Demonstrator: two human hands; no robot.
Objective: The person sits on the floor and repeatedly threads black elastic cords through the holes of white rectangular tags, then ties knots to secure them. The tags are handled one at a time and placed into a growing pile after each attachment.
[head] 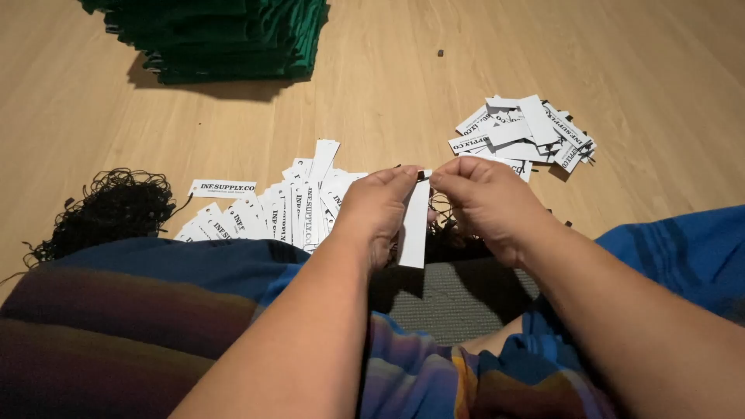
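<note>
White paper hang tag is being held upright between the two hands, above the lap and over the wooden floor. It is being pinched near its top edge by the fingertips of the left hand, which are pressed together on the card. A thin black string is being pinched at the tag's top by the thumb and forefinger of the right hand, also pressed together.

For the threading to be done well, the tag is best kept still by the left hand while only the string end is being guided by the right; whether the string is already through the hole cannot be told.

Its long axis is running near vertical in the view, top end toward the fingertips, lower end hanging toward the lap.

A fanned row of tags is lying left of the hands, a looser pile of tags to the right, a tangle of black strings at far left, and folded green garments beyond.
</note>
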